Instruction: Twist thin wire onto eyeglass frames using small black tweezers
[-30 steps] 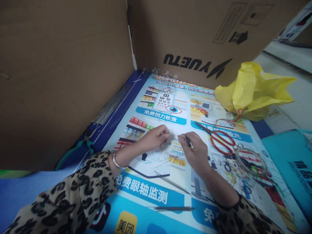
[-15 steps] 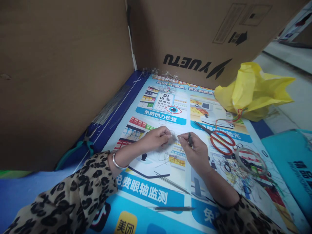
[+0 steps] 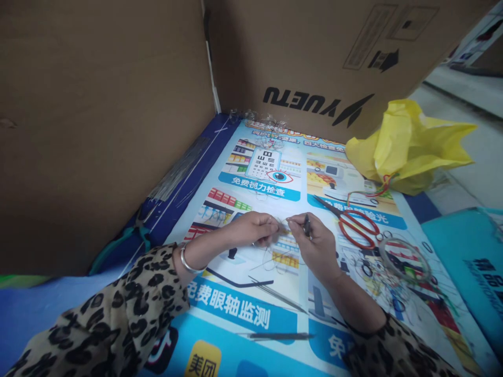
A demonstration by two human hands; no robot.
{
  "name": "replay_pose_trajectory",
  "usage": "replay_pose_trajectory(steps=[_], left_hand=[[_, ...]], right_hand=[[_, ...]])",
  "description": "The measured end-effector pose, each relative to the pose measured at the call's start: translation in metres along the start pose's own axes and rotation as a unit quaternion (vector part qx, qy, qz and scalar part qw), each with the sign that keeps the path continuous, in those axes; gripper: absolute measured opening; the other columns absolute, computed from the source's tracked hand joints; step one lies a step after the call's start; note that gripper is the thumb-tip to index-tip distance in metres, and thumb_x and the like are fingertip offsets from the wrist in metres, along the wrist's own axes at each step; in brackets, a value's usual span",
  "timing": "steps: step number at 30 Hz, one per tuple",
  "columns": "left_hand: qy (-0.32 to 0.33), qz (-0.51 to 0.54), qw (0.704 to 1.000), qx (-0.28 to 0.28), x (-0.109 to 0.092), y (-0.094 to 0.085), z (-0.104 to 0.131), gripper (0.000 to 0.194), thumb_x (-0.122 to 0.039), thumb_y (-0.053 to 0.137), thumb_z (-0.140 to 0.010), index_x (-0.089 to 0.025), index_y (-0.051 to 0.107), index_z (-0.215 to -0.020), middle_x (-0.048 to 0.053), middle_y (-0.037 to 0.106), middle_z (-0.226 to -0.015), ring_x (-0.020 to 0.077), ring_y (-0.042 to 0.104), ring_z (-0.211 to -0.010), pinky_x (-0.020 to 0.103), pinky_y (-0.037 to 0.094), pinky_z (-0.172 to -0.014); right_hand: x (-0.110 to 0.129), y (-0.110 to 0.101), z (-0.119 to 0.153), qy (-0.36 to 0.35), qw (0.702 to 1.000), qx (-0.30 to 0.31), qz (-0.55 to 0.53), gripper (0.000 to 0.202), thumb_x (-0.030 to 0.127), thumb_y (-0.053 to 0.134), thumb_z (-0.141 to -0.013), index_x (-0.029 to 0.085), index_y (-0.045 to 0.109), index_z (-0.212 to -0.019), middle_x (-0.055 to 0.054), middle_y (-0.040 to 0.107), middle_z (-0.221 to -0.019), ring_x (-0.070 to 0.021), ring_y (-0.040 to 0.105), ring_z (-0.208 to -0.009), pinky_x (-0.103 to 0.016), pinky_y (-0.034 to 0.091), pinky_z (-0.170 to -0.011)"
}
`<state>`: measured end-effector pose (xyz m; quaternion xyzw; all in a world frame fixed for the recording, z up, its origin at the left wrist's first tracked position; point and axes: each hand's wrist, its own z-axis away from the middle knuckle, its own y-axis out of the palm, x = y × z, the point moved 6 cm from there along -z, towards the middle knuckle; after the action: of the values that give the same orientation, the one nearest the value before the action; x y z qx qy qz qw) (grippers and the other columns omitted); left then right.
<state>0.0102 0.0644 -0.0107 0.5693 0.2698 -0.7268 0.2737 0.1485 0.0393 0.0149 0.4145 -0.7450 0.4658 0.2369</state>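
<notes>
My left hand (image 3: 257,229) is closed, thumb and fingers pinching a thin looped wire (image 3: 281,256) over the printed sheet (image 3: 243,262). Close on its right, my right hand (image 3: 314,241) is closed too, its fingertips at the upper part of the wire. A small dark tool (image 3: 307,225) sticks up between the right fingers; most of it is hidden. The wire loops hang below and between both hands, faint against the print. Straight thin rods (image 3: 277,294) lie below the hands, and a dark bundle of rods (image 3: 281,336) lies nearer to me.
Red-handled scissors (image 3: 358,229), a clear tape ring (image 3: 404,260) and tangled wires lie at the right. Beyond them are a yellow bag (image 3: 408,149) and a teal packet (image 3: 467,256). Teal-handled pliers (image 3: 137,233) are at the left. Cardboard walls (image 3: 306,57) stand behind and left.
My left hand has turned and moved slightly down, its fingers now lower beside the wire. The wire loops have shifted a little. My right hand has barely moved.
</notes>
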Motion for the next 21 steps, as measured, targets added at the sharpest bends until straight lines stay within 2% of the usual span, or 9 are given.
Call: replay_pose_trajectory(steps=[6, 11, 16, 21], left_hand=[[0.003, -0.006, 1.0, 0.014, -0.0012, 0.0009, 0.0005, 0.024, -0.034, 0.043, -0.085, -0.014, 0.052, -0.074, -0.003, 0.05, -0.058, 0.0058, 0.045, -0.049, 0.021, 0.038, -0.052], [0.011, 0.008, 1.0, 0.022, -0.0052, 0.002, 0.0014, 0.02, -0.03, 0.043, -0.085, -0.014, 0.054, -0.079, -0.003, 0.049, -0.06, 0.0055, 0.045, -0.05, 0.02, 0.039, -0.051], [0.018, 0.044, 0.999, 0.0, -0.0027, 0.0003, -0.0012, 0.018, -0.031, 0.043, -0.085, -0.016, 0.049, -0.091, -0.003, 0.051, -0.061, 0.0062, 0.047, -0.05, 0.02, 0.04, -0.049], [0.015, 0.054, 0.998, -0.004, -0.0003, -0.0009, -0.0021, 0.02, -0.033, 0.045, -0.084, -0.015, 0.048, -0.091, -0.003, 0.052, -0.061, 0.006, 0.048, -0.05, 0.018, 0.04, -0.049]], right_hand=[[0.0078, 0.0009, 0.0002, -0.055, 0.998, 0.009, 0.021, 0.009, 0.02, 0.051, -0.081, 0.021, 0.059, -0.084, -0.003, 0.059, -0.08, -0.0152, 0.056, -0.077, -0.03, 0.046, -0.07], [0.0089, 0.0058, 0.0043, -0.111, 0.992, 0.038, 0.037, 0.019, 0.014, 0.051, -0.078, 0.023, 0.059, -0.093, -0.004, 0.059, -0.082, -0.0159, 0.055, -0.079, -0.031, 0.046, -0.068], [0.0081, 0.0068, 0.0044, -0.113, 0.992, 0.041, 0.047, 0.02, 0.013, 0.051, -0.078, 0.022, 0.059, -0.093, -0.004, 0.058, -0.082, -0.0156, 0.055, -0.078, -0.031, 0.046, -0.068], [0.008, 0.0043, 0.0035, -0.102, 0.993, 0.022, 0.05, 0.016, 0.013, 0.052, -0.078, 0.021, 0.06, -0.09, -0.004, 0.058, -0.081, -0.0152, 0.055, -0.078, -0.031, 0.046, -0.07]])
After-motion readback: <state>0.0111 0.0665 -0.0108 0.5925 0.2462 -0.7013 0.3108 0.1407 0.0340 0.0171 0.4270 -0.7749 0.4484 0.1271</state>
